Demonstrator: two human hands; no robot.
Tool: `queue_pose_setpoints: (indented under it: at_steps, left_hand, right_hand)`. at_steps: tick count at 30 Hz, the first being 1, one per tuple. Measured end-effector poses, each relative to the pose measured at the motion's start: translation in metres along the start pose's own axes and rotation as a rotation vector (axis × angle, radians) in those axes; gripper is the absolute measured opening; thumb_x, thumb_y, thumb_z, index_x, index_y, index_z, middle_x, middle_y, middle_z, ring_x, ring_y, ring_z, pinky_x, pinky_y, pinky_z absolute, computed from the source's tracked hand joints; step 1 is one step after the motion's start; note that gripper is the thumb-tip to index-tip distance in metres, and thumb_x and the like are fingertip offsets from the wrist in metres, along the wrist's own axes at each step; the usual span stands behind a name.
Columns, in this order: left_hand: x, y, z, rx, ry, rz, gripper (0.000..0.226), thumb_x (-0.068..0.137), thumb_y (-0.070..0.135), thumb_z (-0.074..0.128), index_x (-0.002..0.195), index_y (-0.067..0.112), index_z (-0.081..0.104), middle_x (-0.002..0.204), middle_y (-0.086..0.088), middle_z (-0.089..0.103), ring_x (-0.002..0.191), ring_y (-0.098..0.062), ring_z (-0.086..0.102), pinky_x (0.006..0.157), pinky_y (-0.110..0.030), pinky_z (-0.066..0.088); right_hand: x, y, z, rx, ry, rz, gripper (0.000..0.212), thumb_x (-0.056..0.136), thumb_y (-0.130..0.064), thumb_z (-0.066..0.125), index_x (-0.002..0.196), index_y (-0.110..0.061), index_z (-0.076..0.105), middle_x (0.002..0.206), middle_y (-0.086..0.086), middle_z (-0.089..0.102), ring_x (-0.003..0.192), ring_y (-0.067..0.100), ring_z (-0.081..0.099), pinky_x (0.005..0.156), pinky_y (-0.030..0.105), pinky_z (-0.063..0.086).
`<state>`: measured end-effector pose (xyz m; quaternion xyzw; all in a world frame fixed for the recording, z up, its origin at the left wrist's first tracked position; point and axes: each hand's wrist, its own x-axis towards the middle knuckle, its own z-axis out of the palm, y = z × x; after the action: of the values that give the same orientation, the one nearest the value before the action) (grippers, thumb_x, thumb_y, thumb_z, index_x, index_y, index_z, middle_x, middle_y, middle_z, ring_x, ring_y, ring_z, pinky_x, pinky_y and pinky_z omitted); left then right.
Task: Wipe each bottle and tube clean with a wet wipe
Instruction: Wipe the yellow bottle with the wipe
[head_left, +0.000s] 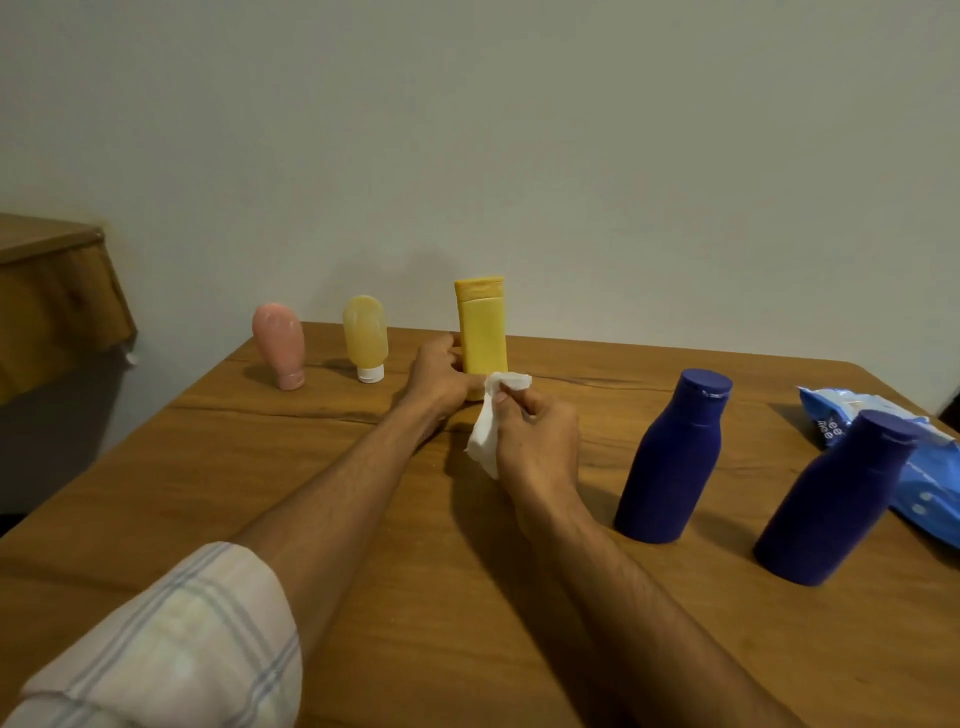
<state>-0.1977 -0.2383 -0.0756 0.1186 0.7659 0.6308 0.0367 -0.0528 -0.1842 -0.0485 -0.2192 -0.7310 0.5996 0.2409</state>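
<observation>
Yellow tube (483, 332) held upright, far middle of the tabletop (363, 519).
Left grip (439, 376) curls round the tube's lower left side; right grip (537, 431), just nearer, pinches a crumpled white wipe (485, 436) whose top meets the tube's base.

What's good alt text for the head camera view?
A person's left hand holds an upright yellow bottle on a wooden table while the right hand pinches a white wet wipe beside it. A pink tube and a pale yellow tube stand at left, two blue bottles and a wipes pack at right.
</observation>
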Motion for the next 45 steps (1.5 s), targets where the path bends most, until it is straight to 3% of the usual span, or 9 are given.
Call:
queue_pose_setpoints:
  at_steps: [5, 10, 15, 18, 28, 31, 38, 42, 45]
  left_hand:
    - [-0.04, 0.021, -0.019, -0.104, 0.009, -0.024, 0.045, 0.076, 0.003, 0.081, 0.114, 0.01, 0.058, 0.11, -0.009, 0.068, 0.1, -0.027, 0.067, 0.089, -0.045, 0.057]
    - [-0.103, 0.058, -0.038, -0.322, -0.049, -0.029, 0.05, 0.084, 0.005, 0.071, 0.13, 0.013, 0.053, 0.118, -0.011, 0.064, 0.101, -0.027, 0.065, 0.07, -0.035, 0.059]
    - [-0.176, 0.085, -0.039, -0.63, -0.158, -0.066, 0.04, 0.089, 0.001, 0.056, 0.127, 0.012, 0.052, 0.106, -0.013, 0.061, 0.087, -0.024, 0.062, 0.057, -0.032, 0.057]
    - [-0.217, 0.089, -0.035, -0.732, -0.201, -0.107, 0.029, 0.089, -0.003, 0.053, 0.109, 0.018, 0.056, 0.102, -0.01, 0.062, 0.088, -0.022, 0.061, 0.057, -0.03, 0.057]
    - [-0.289, 0.082, -0.019, -0.8, -0.233, -0.104, 0.065, 0.057, 0.013, 0.063, 0.121, 0.024, 0.064, 0.098, -0.008, 0.07, 0.085, -0.022, 0.064, 0.066, -0.035, 0.054]
    - [-0.294, 0.083, -0.016, -0.897, -0.247, -0.139, 0.059, 0.064, 0.021, 0.058, 0.123, 0.021, 0.063, 0.096, -0.009, 0.071, 0.081, -0.022, 0.067, 0.071, -0.04, 0.055]
    - [-0.291, 0.082, -0.012, -0.84, -0.241, -0.175, 0.049, 0.097, 0.055, 0.032, 0.133, 0.031, 0.057, 0.122, -0.004, 0.069, 0.113, -0.027, 0.065, 0.078, -0.044, 0.057]
    - [-0.287, 0.08, -0.01, -0.809, -0.214, -0.22, 0.057, 0.099, 0.059, 0.026, 0.141, 0.028, 0.048, 0.124, -0.007, 0.068, 0.112, -0.027, 0.066, 0.085, -0.045, 0.055]
    - [-0.287, 0.079, -0.009, -0.81, -0.229, -0.25, 0.06, 0.099, 0.059, 0.025, 0.134, 0.019, 0.055, 0.108, -0.008, 0.073, 0.095, -0.022, 0.071, 0.075, -0.037, 0.055]
  right_hand:
    - [-0.025, -0.015, -0.015, 0.017, -0.064, -0.059, 0.029, 0.094, -0.025, 0.054, 0.12, -0.015, 0.062, 0.112, 0.0, 0.064, 0.096, 0.013, 0.06, 0.083, 0.042, 0.056]
    - [-0.055, -0.03, -0.043, 0.026, -0.125, -0.211, 0.026, 0.094, -0.025, 0.053, 0.116, -0.015, 0.064, 0.103, -0.007, 0.061, 0.085, 0.003, 0.054, 0.065, 0.018, 0.044]
    - [-0.09, -0.042, -0.075, 0.089, -0.149, -0.278, 0.02, 0.093, -0.023, 0.056, 0.111, -0.023, 0.065, 0.099, -0.011, 0.061, 0.088, 0.006, 0.057, 0.073, 0.023, 0.049]
    - [-0.106, -0.041, -0.094, 0.121, -0.188, -0.281, 0.015, 0.092, -0.024, 0.057, 0.102, -0.029, 0.067, 0.098, -0.012, 0.063, 0.09, 0.008, 0.06, 0.076, 0.028, 0.052]
    - [-0.139, -0.033, -0.133, 0.14, -0.223, -0.343, 0.012, 0.088, -0.025, 0.059, 0.091, -0.033, 0.067, 0.095, -0.007, 0.067, 0.084, 0.001, 0.063, 0.064, 0.017, 0.05]
    - [-0.143, -0.03, -0.134, 0.084, -0.166, -0.439, 0.012, 0.088, -0.027, 0.059, 0.094, -0.034, 0.066, 0.096, -0.006, 0.066, 0.088, 0.006, 0.062, 0.071, 0.024, 0.053]
    - [-0.152, -0.021, -0.131, -0.081, -0.079, -0.642, 0.02, 0.087, -0.028, 0.059, 0.107, -0.029, 0.063, 0.1, -0.01, 0.064, 0.093, 0.007, 0.059, 0.071, 0.021, 0.052]
    - [-0.155, -0.013, -0.132, -0.235, -0.14, -0.693, 0.025, 0.083, -0.032, 0.06, 0.105, -0.022, 0.067, 0.102, -0.009, 0.064, 0.095, 0.003, 0.058, 0.075, 0.014, 0.049]
    - [-0.155, -0.008, -0.133, -0.335, -0.159, -0.772, 0.017, 0.081, -0.026, 0.068, 0.097, -0.021, 0.07, 0.098, -0.012, 0.064, 0.093, 0.002, 0.058, 0.075, 0.019, 0.052]
